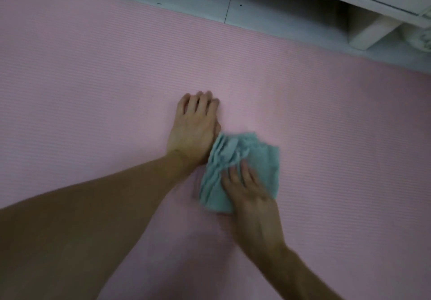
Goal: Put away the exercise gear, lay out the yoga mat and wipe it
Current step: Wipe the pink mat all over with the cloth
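The pink yoga mat [93, 89] lies unrolled across most of the frame, its far edge meeting the tiled floor [279, 15] at the top, so wiping is judged under way. The left hand [194, 129] rests palm down on the mat at centre frame, fingers slightly bent and holding nothing, apparently bracing body weight. The folded teal cloth [251, 157] lies just beside that wrist; the right hand [249, 192] presses it down, fingers [235, 173] extended over its lower half, not curled round it.

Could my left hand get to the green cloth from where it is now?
Probably yes. The left hand rests on the mat right beside the cloth, nothing between them; the right hand presses only on its near part.
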The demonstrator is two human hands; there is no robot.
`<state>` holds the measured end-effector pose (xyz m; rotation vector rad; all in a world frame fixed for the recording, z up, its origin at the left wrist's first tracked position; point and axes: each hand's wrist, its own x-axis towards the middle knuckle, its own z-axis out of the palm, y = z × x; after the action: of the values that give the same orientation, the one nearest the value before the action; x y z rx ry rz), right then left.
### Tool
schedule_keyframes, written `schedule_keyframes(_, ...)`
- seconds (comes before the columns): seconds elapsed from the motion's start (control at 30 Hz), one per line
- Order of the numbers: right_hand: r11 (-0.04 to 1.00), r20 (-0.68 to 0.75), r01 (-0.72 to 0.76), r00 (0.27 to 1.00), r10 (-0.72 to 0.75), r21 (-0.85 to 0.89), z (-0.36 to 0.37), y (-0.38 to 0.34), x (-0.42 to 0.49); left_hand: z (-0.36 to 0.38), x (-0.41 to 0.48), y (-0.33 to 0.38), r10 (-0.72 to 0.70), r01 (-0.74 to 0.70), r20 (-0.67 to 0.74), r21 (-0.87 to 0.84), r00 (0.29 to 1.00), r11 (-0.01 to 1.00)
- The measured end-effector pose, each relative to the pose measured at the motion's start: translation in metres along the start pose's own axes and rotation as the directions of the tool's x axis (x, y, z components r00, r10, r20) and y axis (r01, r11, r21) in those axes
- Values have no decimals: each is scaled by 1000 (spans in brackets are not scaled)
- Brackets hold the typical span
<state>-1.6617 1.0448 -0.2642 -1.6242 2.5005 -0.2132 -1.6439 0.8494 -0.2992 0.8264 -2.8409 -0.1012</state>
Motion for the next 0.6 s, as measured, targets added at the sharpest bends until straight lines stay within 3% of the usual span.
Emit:
schedule_keyframes(0.2,998,54,51,997,-49,-38,4,-12,-31,-1,-6,1,13,-9,54,-67,998,998)
schedule_keyframes(0.4,1000,73,18,997,-17,-15,2,-14,-30,-23,-91,15,-122,111,-20,-292,992,950)
schedule_keyframes(0.6,990,55,-56,997,49,128,-2,-21,-43,-24,-163,24,-4,17,69,-196,998,981)
